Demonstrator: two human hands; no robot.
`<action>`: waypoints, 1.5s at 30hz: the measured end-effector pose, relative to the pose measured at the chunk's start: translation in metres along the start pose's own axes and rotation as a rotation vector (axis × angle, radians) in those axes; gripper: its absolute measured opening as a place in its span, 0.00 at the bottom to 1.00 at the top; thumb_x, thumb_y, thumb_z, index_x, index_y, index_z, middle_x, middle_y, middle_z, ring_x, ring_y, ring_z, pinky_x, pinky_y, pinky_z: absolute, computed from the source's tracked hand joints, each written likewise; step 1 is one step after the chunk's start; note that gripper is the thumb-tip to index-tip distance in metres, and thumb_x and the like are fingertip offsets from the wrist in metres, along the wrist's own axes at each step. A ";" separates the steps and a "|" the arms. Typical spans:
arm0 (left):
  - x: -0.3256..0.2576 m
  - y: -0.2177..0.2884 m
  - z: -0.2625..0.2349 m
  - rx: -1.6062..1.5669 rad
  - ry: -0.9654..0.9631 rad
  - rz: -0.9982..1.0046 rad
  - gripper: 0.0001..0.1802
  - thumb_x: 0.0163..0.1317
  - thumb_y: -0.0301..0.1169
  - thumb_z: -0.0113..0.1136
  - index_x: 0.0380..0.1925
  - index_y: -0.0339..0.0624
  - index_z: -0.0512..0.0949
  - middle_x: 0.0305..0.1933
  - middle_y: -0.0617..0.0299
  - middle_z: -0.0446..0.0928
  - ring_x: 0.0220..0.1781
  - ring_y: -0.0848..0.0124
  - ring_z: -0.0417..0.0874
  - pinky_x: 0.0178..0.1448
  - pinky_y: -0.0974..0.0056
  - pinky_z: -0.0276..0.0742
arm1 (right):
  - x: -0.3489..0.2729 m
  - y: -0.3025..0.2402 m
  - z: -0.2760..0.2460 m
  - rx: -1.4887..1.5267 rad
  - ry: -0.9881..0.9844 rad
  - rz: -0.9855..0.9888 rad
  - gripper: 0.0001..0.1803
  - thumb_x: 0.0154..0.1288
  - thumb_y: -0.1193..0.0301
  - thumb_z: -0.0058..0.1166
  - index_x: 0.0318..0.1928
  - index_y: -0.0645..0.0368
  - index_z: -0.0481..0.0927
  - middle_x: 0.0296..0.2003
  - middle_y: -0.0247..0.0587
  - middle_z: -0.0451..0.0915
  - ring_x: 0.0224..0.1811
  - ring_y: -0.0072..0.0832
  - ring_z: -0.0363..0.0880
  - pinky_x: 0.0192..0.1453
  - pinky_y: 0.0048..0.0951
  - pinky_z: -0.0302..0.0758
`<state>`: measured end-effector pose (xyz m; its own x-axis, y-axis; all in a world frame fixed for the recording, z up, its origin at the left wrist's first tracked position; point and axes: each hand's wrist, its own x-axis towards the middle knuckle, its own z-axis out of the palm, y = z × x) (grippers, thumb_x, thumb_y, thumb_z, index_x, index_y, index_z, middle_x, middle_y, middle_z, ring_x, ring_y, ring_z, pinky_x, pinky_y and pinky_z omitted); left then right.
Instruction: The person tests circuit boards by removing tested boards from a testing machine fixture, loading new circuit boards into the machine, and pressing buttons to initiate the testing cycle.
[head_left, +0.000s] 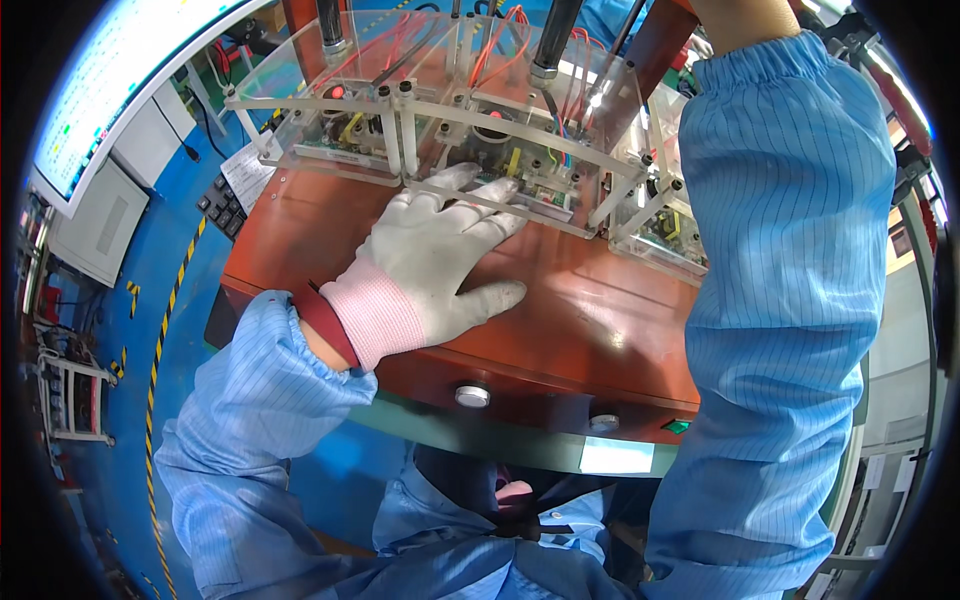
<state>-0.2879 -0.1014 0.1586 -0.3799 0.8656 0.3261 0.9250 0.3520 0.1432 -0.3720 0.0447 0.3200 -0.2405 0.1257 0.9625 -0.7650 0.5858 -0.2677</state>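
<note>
My left hand (pixel 440 240), in a pale glove with a pink cuff, lies palm down with its fingers stretched out and thumb apart. Its fingertips rest at the front edge of a clear acrylic fixture (pixel 520 138), beside a small circuit board (pixel 548 203) inside it. Nothing shows in its grasp. My right arm, in a blue striped sleeve (pixel 790 220), reaches up past the top edge. Only the bare wrist shows there, so the right hand and anything it holds are out of sight. Below the fixture spreads a reddish-brown bench top (pixel 590 310).
Black-handled vertical rods (pixel 556 40) and red wires (pixel 490 50) rise over the fixtures. A silver round button (pixel 472 396) and a green switch (pixel 676 426) sit on the bench front. At left are a monitor (pixel 110 90) and a black keyboard (pixel 222 208).
</note>
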 end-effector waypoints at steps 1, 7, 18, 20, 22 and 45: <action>0.000 0.000 0.000 -0.001 0.000 0.002 0.35 0.62 0.48 0.63 0.69 0.48 0.74 0.77 0.55 0.68 0.79 0.47 0.62 0.79 0.45 0.58 | -0.002 0.000 0.001 -0.004 0.001 -0.008 0.25 0.71 0.64 0.52 0.65 0.60 0.75 0.54 0.54 0.82 0.44 0.46 0.81 0.50 0.36 0.78; -0.001 -0.001 0.003 0.033 0.033 0.018 0.33 0.67 0.51 0.58 0.68 0.47 0.74 0.76 0.56 0.69 0.78 0.48 0.64 0.78 0.46 0.58 | -0.016 -0.015 0.009 -0.023 0.004 -0.049 0.25 0.70 0.64 0.53 0.66 0.59 0.75 0.55 0.55 0.82 0.45 0.46 0.81 0.51 0.37 0.78; -0.004 -0.003 0.005 0.018 0.057 0.036 0.32 0.66 0.50 0.60 0.66 0.47 0.76 0.76 0.57 0.70 0.77 0.48 0.65 0.78 0.48 0.60 | -0.025 -0.052 -0.004 -0.114 0.037 -0.175 0.26 0.70 0.64 0.54 0.67 0.57 0.75 0.57 0.56 0.81 0.46 0.47 0.81 0.51 0.37 0.78; 0.003 -0.005 0.016 -0.012 0.062 0.063 0.31 0.65 0.49 0.60 0.66 0.47 0.77 0.75 0.56 0.71 0.77 0.48 0.66 0.78 0.49 0.61 | -0.027 -0.057 -0.026 -0.187 0.039 -0.201 0.27 0.70 0.64 0.54 0.67 0.57 0.74 0.58 0.56 0.81 0.46 0.47 0.81 0.52 0.37 0.78; 0.003 -0.002 0.003 0.008 0.137 0.160 0.29 0.63 0.42 0.62 0.63 0.42 0.78 0.72 0.49 0.74 0.72 0.46 0.72 0.75 0.50 0.66 | -0.015 -0.067 -0.059 -0.285 0.055 -0.263 0.27 0.70 0.64 0.54 0.68 0.56 0.74 0.58 0.56 0.81 0.47 0.47 0.81 0.52 0.37 0.78; -0.044 0.035 -0.007 -0.301 0.253 -0.186 0.24 0.78 0.34 0.43 0.69 0.36 0.72 0.72 0.51 0.72 0.72 0.56 0.73 0.76 0.58 0.64 | -0.318 -0.350 -0.550 -0.598 0.946 1.244 0.25 0.76 0.49 0.45 0.44 0.60 0.81 0.37 0.46 0.82 0.29 0.28 0.79 0.33 0.28 0.75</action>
<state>-0.2386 -0.1299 0.1559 -0.5649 0.6695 0.4823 0.8107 0.3417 0.4753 0.3005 0.2403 0.1325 0.1064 0.9923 -0.0634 -0.0240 -0.0612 -0.9978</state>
